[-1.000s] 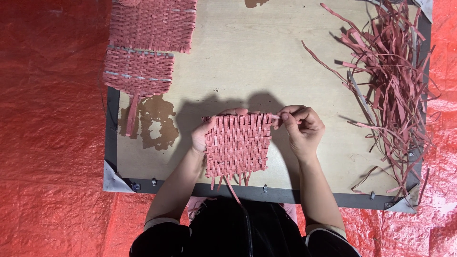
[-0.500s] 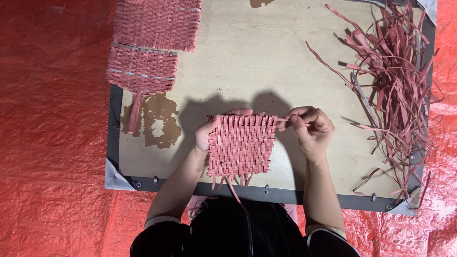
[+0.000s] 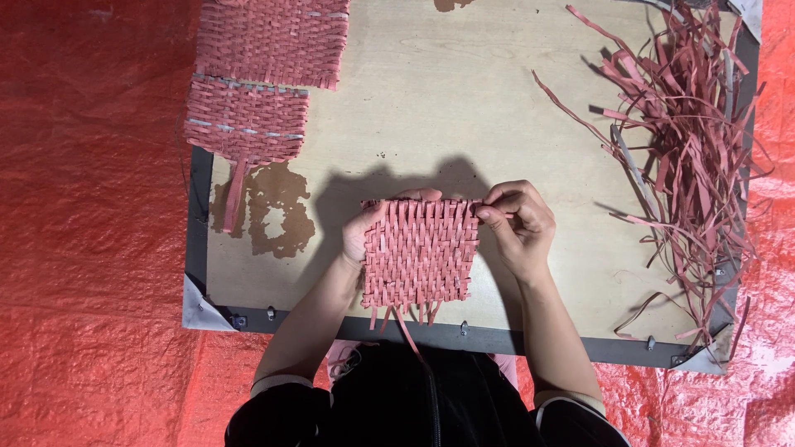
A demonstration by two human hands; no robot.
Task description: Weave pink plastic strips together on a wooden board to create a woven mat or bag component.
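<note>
A small square mat (image 3: 421,252) woven of pink strips lies on the wooden board (image 3: 447,124), its loose strip ends hanging over the board's near edge. My left hand (image 3: 364,230) holds the mat's upper left corner, fingers behind the top edge. My right hand (image 3: 515,222) pinches the end of a strip at the mat's upper right corner, fingers bunched together.
A big heap of loose pink strips (image 3: 687,141) covers the board's right side. Two finished woven mats (image 3: 257,74) lie at the upper left, partly off the board. A dark peeled patch (image 3: 273,211) marks the board's left. Red tarp (image 3: 91,248) surrounds the board.
Both hands and the mat stay in nearly the same place; the right fingers have pulled the strip end slightly at the upper right corner.
</note>
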